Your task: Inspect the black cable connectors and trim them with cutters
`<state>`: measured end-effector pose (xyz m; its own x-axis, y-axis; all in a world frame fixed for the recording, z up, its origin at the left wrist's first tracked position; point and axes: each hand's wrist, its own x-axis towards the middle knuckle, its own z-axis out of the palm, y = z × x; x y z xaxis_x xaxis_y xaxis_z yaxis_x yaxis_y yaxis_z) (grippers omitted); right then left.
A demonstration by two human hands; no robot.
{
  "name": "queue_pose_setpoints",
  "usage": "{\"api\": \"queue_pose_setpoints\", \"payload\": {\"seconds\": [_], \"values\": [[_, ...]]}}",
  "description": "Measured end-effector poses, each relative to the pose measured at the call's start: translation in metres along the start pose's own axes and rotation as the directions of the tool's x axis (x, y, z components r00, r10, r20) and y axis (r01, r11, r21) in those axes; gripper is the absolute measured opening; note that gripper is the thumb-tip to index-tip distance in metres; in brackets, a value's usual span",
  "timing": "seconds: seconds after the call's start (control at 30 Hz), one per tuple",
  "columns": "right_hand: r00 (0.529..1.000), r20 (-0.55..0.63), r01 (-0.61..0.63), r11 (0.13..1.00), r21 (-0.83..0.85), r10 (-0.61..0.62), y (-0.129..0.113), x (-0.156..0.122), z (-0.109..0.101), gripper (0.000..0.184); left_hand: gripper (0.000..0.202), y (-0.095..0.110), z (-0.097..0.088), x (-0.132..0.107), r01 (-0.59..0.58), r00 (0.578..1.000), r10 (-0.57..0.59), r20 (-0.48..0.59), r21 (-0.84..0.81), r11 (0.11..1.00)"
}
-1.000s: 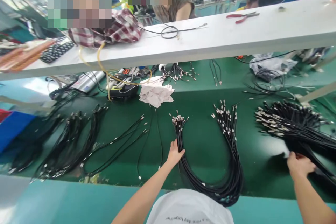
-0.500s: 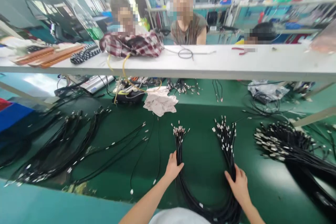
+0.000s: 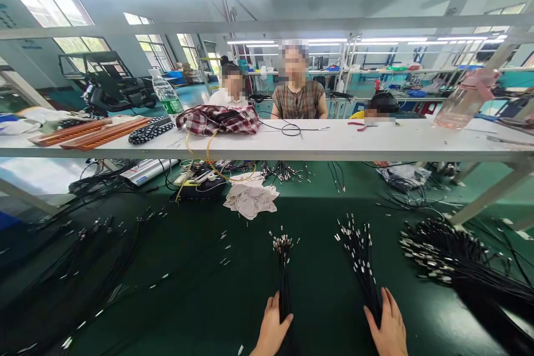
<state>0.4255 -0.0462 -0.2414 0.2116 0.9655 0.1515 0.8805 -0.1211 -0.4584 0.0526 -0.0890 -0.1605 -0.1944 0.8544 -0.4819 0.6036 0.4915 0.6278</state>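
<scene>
Your left hand (image 3: 272, 325) is holding the left cable bunch (image 3: 283, 272) in a narrow grip, thumb and fingers wrapping around it. Your right hand (image 3: 389, 325) is gripping the right cable bunch (image 3: 362, 264) likewise, the cables passing between thumb and fingers. Both bunches are stretching over the green counter (image 3: 321, 295), on your side of the white shelf (image 3: 354, 142). Their pale tips (image 3: 282, 242) are pointing toward the shelf; the left bunch is running almost straight at it, while the right bunch is slanting leftward as it nears the shelf.
</scene>
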Motion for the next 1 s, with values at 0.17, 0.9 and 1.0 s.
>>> {"api": "queue_pose_setpoints", "payload": {"seconds": [0.17, 0.9, 1.0], "values": [[0.992, -0.124, 0.021, 0.996, -0.084, -0.032, -0.009, -0.024, 0.013, 0.090, 0.088, -0.010, 0.001, -0.012, -0.006, 1.000, 0.006, 0.025, 0.007, 1.000], [0.997, -0.069, 0.014, 0.986, -0.169, -0.026, 0.011, -0.057, 0.035, 0.087, 0.085, 0.001, -0.023, -0.018, -0.052, 0.993, 0.058, 0.098, -0.060, 0.997], [0.999, -0.051, 0.009, 0.983, -0.182, -0.019, 0.009, -0.055, 0.032, 0.086, 0.085, 0.000, -0.024, -0.015, -0.057, 0.993, 0.064, 0.100, -0.065, 0.996]]}}
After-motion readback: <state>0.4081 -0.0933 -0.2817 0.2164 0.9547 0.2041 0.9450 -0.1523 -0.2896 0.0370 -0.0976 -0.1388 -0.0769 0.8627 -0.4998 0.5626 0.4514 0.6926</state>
